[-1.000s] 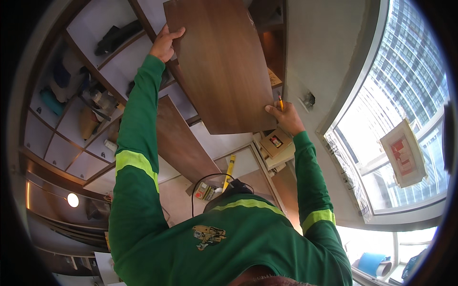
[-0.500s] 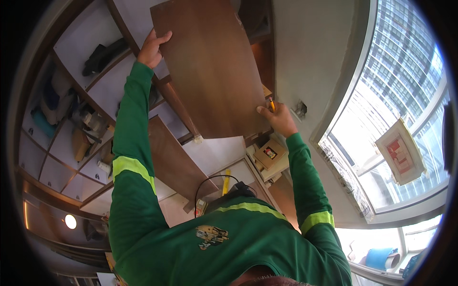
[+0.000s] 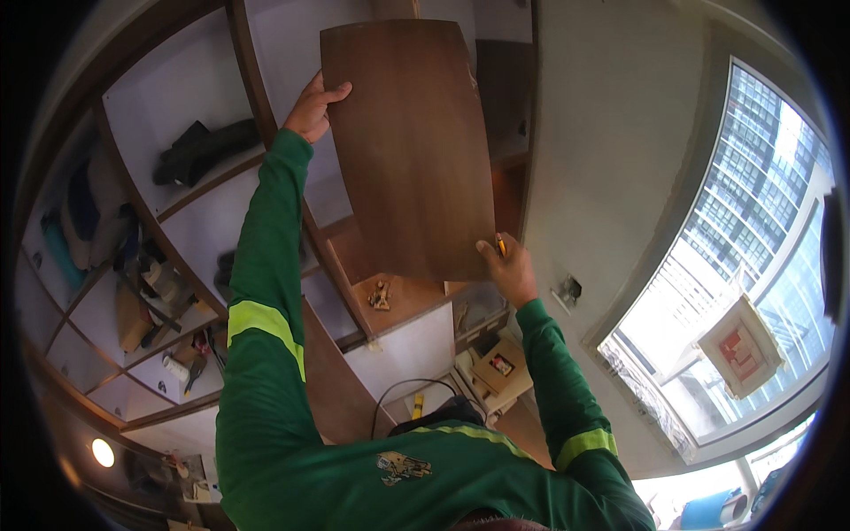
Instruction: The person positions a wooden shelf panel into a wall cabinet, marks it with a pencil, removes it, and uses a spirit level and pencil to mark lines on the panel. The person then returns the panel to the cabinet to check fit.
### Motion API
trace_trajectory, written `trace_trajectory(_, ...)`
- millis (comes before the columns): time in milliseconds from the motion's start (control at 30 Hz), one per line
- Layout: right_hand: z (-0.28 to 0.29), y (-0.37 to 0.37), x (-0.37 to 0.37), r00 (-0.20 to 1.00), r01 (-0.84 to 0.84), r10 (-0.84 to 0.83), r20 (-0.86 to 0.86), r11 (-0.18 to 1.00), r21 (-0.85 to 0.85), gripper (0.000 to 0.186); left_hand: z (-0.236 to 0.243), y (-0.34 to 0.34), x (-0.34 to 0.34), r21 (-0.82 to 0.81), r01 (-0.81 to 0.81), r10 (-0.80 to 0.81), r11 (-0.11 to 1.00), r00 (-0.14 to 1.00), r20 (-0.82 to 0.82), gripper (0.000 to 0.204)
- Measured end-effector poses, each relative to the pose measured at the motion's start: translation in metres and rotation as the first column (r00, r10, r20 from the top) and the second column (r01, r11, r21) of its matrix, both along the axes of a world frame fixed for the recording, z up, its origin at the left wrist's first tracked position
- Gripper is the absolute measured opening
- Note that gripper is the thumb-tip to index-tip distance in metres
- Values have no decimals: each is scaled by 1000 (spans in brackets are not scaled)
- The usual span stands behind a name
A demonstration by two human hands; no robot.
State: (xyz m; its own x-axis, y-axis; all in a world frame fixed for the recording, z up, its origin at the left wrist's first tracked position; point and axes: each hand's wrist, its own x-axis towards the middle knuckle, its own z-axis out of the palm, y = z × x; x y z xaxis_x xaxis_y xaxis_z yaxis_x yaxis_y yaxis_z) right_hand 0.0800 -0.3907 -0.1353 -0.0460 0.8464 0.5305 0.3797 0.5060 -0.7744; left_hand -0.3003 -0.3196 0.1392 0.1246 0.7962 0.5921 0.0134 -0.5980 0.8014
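Observation:
A flat brown wooden panel (image 3: 407,150) is held up between my hands in front of an open shelving unit. My left hand (image 3: 316,108) grips its upper left edge, with the thumb on the near face and the fingers out of sight behind. Lower down, my right hand (image 3: 511,270) holds the panel's right edge near the bottom corner. A yellow-orange pencil (image 3: 501,244) sticks up from the fingers of that hand. Below the panel, a shelf compartment (image 3: 416,319) shows a small heap of pale pieces (image 3: 380,296), too small to name.
On the left, the shelving unit (image 3: 243,66) holds dark cloth items (image 3: 208,150) and tools (image 3: 199,363). Another brown board (image 3: 332,372) leans below it. A cardboard box (image 3: 498,367) stands lower right. The right wall has a ragged hole (image 3: 571,290) and a window (image 3: 753,239).
The panel has turned more upright, and its lower edge no longer covers the shelf compartment with the pale pieces. Both hands have kept their hold. The view has shifted too.

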Motion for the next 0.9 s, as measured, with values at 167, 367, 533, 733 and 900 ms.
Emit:
trace_trajectory(167, 43, 9, -32, 996, 84, -85, -6, 996, -27, 39, 25, 46, -23, 86, 86, -87, 993, 996, 13, 75)
trace_trajectory(367, 50, 47, -60, 973, 226, -231, 28, 968, 111, 43, 47, 91, -32, 96, 114, -117, 989, 993, 28, 79)
trace_trajectory(533, 80, 58, -79, 965, 258, -263, 24, 958, 125, 44, 86, 132, -28, 128, 150, -154, 980, 988, 20, 80)
trace_trajectory(733, 87, 81, -119, 959, 285, -277, -66, 929, 238, 39, 102, 178, -3, 321, -453, 492, 832, 869, -51, 95)
trace_trajectory(900, 87, 92, -154, 940, 322, -337, 58, 928, 188, 33, 0, 175, 52, 533, -442, 607, 722, 774, -180, 112)
